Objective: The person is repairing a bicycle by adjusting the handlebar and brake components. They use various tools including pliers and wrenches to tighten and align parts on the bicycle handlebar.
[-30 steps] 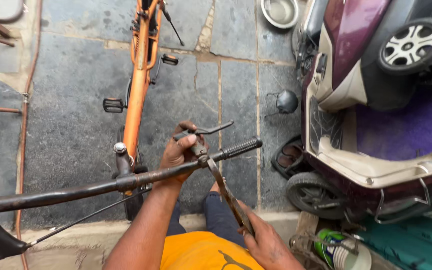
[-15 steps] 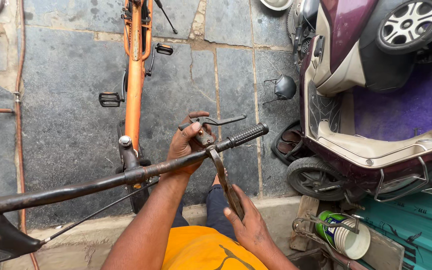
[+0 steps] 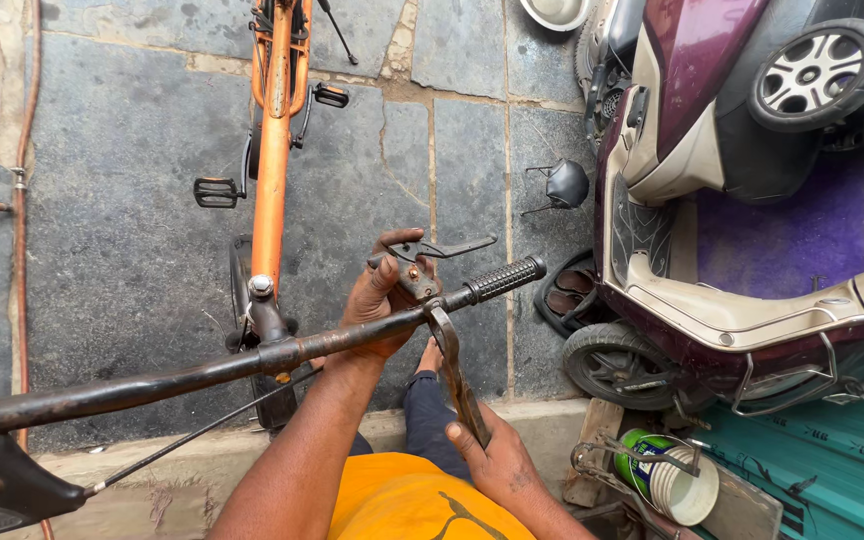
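A maroon and cream scooter (image 3: pixel 752 200) lies at my right on the grey stone paving (image 3: pixel 132 130). The orange bicycle frame (image 3: pixel 274 140) stands ahead of me. Its handlebar (image 3: pixel 202 372) crosses in front of me: dark, rust-mottled, bare metal, ending in a black ribbed grip (image 3: pixel 505 279). My left hand (image 3: pixel 384 305) is wrapped around the bar beside the brake lever bracket (image 3: pixel 420 270), fingers closed. My right hand (image 3: pixel 487 462) grips the lower end of a rusty wrench (image 3: pixel 455 372), whose head is seated on the bar at the bracket clamp.
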